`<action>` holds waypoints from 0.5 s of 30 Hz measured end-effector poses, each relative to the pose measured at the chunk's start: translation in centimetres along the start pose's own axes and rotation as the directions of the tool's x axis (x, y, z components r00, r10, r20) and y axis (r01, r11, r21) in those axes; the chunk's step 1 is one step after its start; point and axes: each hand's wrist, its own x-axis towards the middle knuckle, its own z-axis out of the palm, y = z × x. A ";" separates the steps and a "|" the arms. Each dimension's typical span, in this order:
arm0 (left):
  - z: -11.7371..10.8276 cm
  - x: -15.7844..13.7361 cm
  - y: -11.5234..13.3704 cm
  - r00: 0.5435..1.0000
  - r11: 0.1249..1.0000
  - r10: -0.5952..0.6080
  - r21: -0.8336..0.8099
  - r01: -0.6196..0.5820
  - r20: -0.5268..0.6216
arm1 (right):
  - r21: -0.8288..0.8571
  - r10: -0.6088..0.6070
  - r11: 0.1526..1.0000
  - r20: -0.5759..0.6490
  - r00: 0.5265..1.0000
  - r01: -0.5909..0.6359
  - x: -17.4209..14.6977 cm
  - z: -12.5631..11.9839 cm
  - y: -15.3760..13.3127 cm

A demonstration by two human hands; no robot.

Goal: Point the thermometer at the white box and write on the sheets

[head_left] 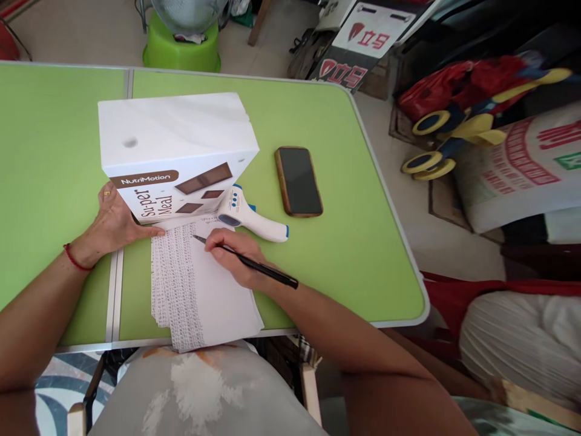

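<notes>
On the green folding table (pixel 354 242), a closed white NutriMotion box (pixel 175 151) stands just beyond the written sheet (pixel 200 290). The left hand (pixel 113 221) rests flat, fingers open, against the box's base; the right hand (pixel 238 254), nearer the sheet, pinches a black pen (pixel 247 261), tip pointing up-left onto the paper.

Bare-armed person wearing a red cord bracelet (pixel 75 259) on the left wrist, a ring (pixel 107 194), and a grey-white garment (pixel 200 387).
</notes>
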 end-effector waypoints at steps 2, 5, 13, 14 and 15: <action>0.0 0.0 0.0 1.000 0.999 -0.016 0.041 0.015 0.007 | 0.080 0.029 0.997 -0.103 0.994 -0.021 -0.1 0.6 0.3; 0.0 0.1 0.1 0.999 0.997 -0.033 0.073 0.032 0.012 | 0.146 0.168 0.979 -0.191 0.967 -0.141 0.0 1.5 0.4; -0.1 0.1 0.4 0.999 0.997 -0.040 0.070 0.039 0.016 | 0.192 0.290 0.951 -0.279 0.915 -0.243 0.4 2.1 0.5; -0.1 0.0 0.5 0.999 0.997 -0.036 0.069 0.035 0.012 | 0.201 0.298 0.948 -0.271 0.915 -0.249 0.4 2.0 0.5; -0.1 0.0 0.5 0.999 0.997 -0.034 0.066 0.033 0.009 | 0.196 0.299 0.948 -0.271 0.915 -0.251 0.4 1.9 0.5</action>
